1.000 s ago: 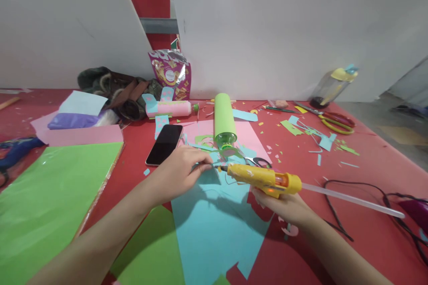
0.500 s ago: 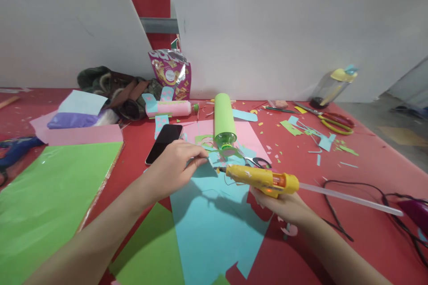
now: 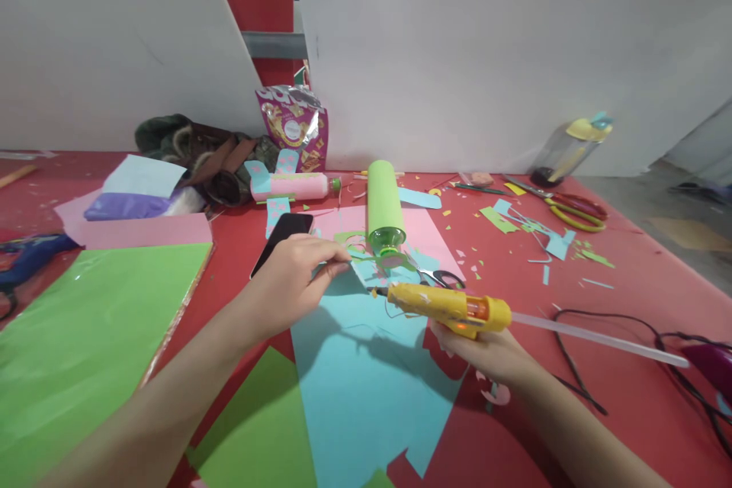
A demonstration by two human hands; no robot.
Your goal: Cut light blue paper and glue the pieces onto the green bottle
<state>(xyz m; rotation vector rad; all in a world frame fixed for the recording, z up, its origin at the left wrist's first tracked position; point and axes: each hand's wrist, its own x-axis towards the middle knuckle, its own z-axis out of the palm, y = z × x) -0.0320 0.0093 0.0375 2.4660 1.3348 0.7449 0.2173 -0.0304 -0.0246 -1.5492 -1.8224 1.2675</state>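
My right hand (image 3: 486, 351) is closed around a yellow hot glue gun (image 3: 440, 303), its nozzle pointing left and a long clear glue stick (image 3: 595, 337) jutting from its back. My left hand (image 3: 303, 267) pinches a small blue paper piece (image 3: 359, 274) by its edge, and the nozzle tip is at the piece's lower end. Beneath both hands lies a blue paper sheet (image 3: 371, 389). Just beyond them is a bottle wrapped in green paper (image 3: 385, 202), lying with its neck toward me. A black phone (image 3: 280, 236) is partly hidden behind my left hand.
Black-handled scissors (image 3: 446, 278) lie beyond the glue gun. A pink-wrapped bottle (image 3: 297, 187) and a snack bag (image 3: 294, 126) are at the back. Green sheets (image 3: 103, 328) cover the left. Paper scraps, large scissors (image 3: 575, 212) and a black cable (image 3: 606, 313) lie to the right.
My left hand has shifted very slightly left with the blue paper piece. The glue gun stays almost still, its nozzle remaining at the piece's lower end.
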